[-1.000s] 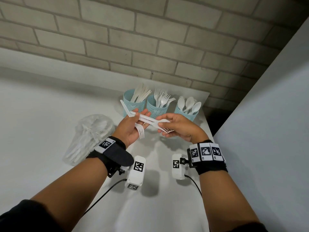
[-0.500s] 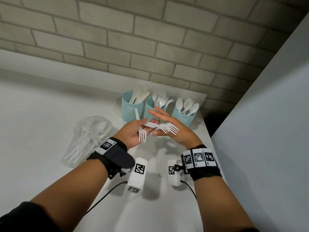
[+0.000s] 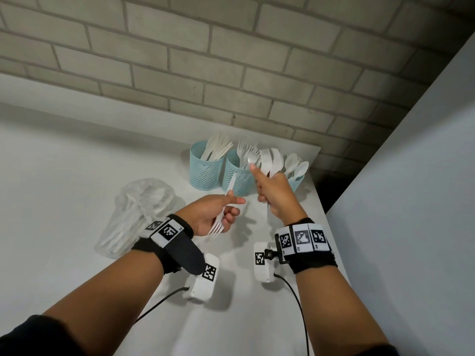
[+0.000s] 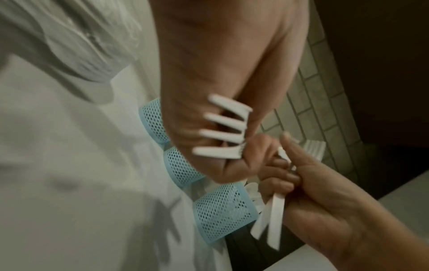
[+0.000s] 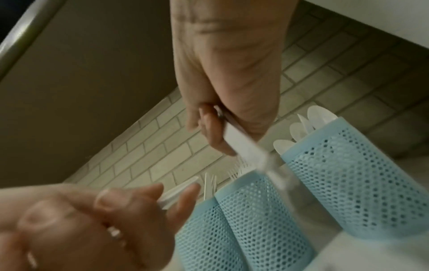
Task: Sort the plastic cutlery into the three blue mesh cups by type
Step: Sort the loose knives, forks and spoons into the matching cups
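Observation:
Three blue mesh cups stand in a row by the wall: the knife cup (image 3: 203, 165), the fork cup (image 3: 235, 177) and the spoon cup (image 3: 297, 183). My left hand (image 3: 230, 208) pinches a single white fork (image 3: 218, 226), tines pointing back at my wrist and handle toward the fork cup. My right hand (image 3: 266, 187) grips a small bunch of white forks (image 3: 270, 160) upright, heads up, right in front of the fork and spoon cups. In the right wrist view their handles (image 5: 248, 148) stick out below the fist, above the fork cup (image 5: 255, 220).
A clear plastic bag (image 3: 138, 211) holding more white cutlery lies on the white table (image 3: 64, 188) to the left of my left hand. A brick wall runs behind the cups. The table's right edge and a grey panel (image 3: 398, 201) lie close to the spoon cup.
My right hand closed round the forks that lay across its open fingers and raised them upright toward the cups. My left hand drew back, keeping one fork.

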